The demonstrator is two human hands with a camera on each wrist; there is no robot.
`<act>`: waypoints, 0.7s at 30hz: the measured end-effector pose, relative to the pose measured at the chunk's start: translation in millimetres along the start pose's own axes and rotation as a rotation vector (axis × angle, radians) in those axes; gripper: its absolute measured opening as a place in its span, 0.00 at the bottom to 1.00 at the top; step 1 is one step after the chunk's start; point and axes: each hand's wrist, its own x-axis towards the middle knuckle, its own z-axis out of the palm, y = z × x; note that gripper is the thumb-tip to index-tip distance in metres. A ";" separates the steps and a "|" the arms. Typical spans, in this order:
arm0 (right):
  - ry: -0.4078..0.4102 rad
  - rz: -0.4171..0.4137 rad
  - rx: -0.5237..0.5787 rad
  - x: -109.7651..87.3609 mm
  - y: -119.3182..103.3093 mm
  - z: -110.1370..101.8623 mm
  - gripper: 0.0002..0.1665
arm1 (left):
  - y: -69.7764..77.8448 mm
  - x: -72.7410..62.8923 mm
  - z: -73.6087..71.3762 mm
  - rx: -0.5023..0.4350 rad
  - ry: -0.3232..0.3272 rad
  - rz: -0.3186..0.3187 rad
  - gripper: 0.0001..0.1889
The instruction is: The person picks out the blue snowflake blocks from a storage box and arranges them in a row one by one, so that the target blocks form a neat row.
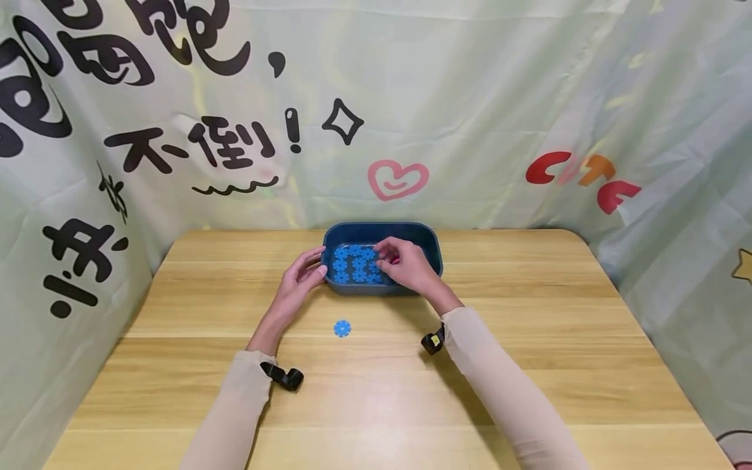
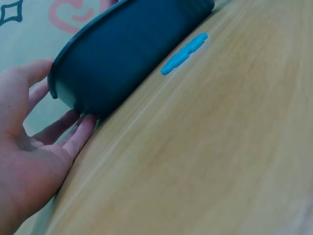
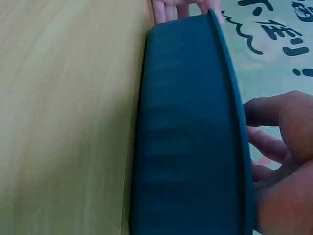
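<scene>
A dark blue rectangular tub (image 1: 382, 288) stands on the table with several blue flower-shaped plastic pieces (image 1: 355, 264) lying flat in its left part. My left hand (image 1: 301, 277) touches the tub's left end, thumb and fingertips against the rim and outer wall, as the left wrist view also shows. Over the tub's right half, my right hand (image 1: 405, 261) reaches in with bent thumb and forefinger beside the blue pieces. A bit of pinkish red (image 1: 395, 260) shows under that hand. In the right wrist view the tub's wall hides its fingertips, so I cannot tell whether they pinch anything.
One loose blue flower-shaped piece (image 1: 343, 328) lies on the wooden table (image 1: 376, 391) in front of the tub. A printed cloth (image 1: 470, 130) hangs close behind the table and along both sides. Each sleeve cuff carries a small black camera.
</scene>
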 end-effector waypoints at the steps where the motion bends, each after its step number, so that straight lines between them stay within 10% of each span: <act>1: -0.004 0.008 -0.007 1.8 1.2 0.0 0.15 | 0.5 0.2 -0.1 0.001 -0.001 -0.001 0.28; 21: -0.116 0.089 -0.145 27.6 22.6 5.2 0.18 | -19.0 8.0 -5.9 0.039 0.007 0.002 0.28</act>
